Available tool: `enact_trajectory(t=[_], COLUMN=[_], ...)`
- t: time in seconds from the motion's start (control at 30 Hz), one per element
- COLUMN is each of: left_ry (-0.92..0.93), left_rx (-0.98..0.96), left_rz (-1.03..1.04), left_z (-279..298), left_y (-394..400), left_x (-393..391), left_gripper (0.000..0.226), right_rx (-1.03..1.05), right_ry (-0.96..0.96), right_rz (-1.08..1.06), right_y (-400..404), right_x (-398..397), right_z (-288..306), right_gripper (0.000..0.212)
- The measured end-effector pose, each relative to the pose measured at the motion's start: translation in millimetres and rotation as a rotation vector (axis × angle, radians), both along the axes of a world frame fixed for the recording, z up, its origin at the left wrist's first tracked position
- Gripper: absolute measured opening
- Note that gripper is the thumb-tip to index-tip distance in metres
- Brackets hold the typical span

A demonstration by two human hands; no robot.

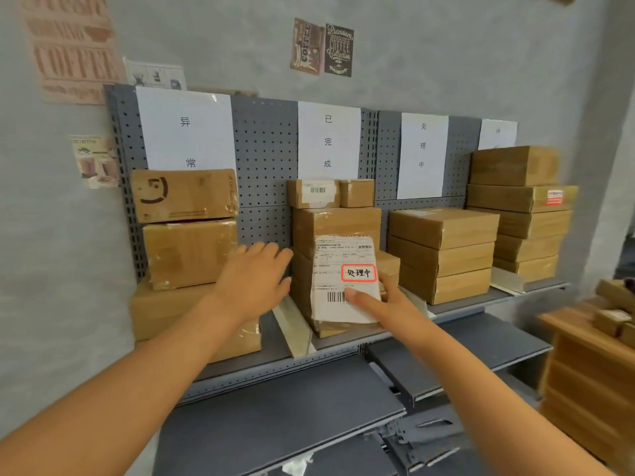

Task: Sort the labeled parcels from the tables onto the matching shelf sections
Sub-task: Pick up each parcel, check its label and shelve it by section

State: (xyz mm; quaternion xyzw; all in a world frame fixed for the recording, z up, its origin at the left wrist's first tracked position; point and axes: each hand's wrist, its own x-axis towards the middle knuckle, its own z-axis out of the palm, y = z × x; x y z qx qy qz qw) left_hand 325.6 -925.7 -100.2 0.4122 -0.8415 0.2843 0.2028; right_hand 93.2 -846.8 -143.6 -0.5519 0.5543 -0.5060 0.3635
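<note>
My right hand (381, 305) grips a flat brown parcel (347, 280) by its lower right corner, thumb on its white shipping label, which carries a red-framed sticker reading 处理中. The parcel is held in front of the stack of boxes (335, 228) in the shelf section marked 已完成 (328, 140). My left hand (254, 280) hovers open, palm down, just left of the parcel, between that stack and the boxes (189, 252) under the sign 异常 (187, 130). To the right, the section marked 处理中 (422, 154) holds a stack of flat boxes (443, 252).
A grey pegboard shelf (264, 166) stands against the wall, with white dividers (292, 329) between sections. A taller box stack (522, 211) fills the far right section. Lower grey shelves (275, 410) jut out below. A wooden table (584, 341) with small parcels stands at the right.
</note>
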Motion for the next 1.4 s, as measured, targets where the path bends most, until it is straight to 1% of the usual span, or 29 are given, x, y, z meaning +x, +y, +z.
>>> enact_trajectory(t=[0.1, 0.23, 0.33, 0.43, 0.5, 0.63, 0.8, 0.9, 1.0, 1.13, 1.2, 1.23, 1.33, 1.4], left_ry=[0.001, 0.02, 0.018, 0.026, 0.018, 0.001, 0.001, -0.002, -0.004, -0.018, -0.034, -0.036, -0.063, -0.08], left_rx=[-0.017, -0.005, 0.024, 0.023, 0.027, 0.012, -0.012, -0.055, -0.075, -0.066, -0.066, -0.062, -0.043, -0.053], left_rz=[0.015, 0.065, 0.089, 0.111, 0.125, 0.149, 0.146, 0.149, 0.144, 0.167, 0.186, 0.199, 0.237, 0.259], left_z=[-2.6, -7.8, -5.8, 0.6, 5.2, 16.1, 32.9, 38.8, 41.5, 46.9, 50.5, 52.1, 56.1, 58.8], left_y=[-11.4, -23.1, -31.3, -40.5, -47.2, -66.1, -115.6, -155.3, -194.0, -242.4, -261.3, -268.7, -285.8, -295.9], left_x=[-52.5, -126.4, -182.4, -230.8, -258.7, -306.1, -356.2, -382.5, -405.5, -426.0, -432.1, -434.8, -443.3, -447.4], left_gripper=[0.042, 0.04, 0.043, 0.045, 0.046, 0.047, 0.049, 0.046, 0.044, 0.044, 0.044, 0.044, 0.045, 0.045], right_rx=[-0.03, -0.044, -0.037, -0.037, -0.044, -0.055, -0.087, -0.132, -0.154, -0.125, -0.101, -0.078, 0.019, 0.077], right_ry=[0.024, 0.023, 0.024, 0.027, 0.014, -0.014, -0.026, 0.034, 0.04, 0.057, 0.031, 0.01, -0.053, -0.039], right_rz=[0.022, 0.078, 0.086, 0.096, 0.095, 0.103, 0.097, 0.082, 0.077, 0.07, 0.087, 0.097, 0.139, 0.181], right_y=[-16.9, -31.6, -45.6, -60.9, -73.1, -100.2, -146.5, -183.7, -224.6, -280.7, -304.8, -315.6, -342.7, -360.5], right_x=[-52.8, -131.8, -191.0, -241.2, -269.2, -312.2, -360.1, -388.0, -411.0, -433.3, -441.2, -444.5, -450.2, -453.1], right_z=[-0.2, -0.5, 2.8, 12.6, 18.7, 32.5, 50.0, 62.0, 74.8, 88.0, 90.3, 91.5, 99.8, 105.9], right_gripper=[0.077, 0.072, 0.082, 0.075, 0.076, 0.068, 0.076, 0.086, 0.082, 0.086, 0.087, 0.086, 0.063, 0.054])
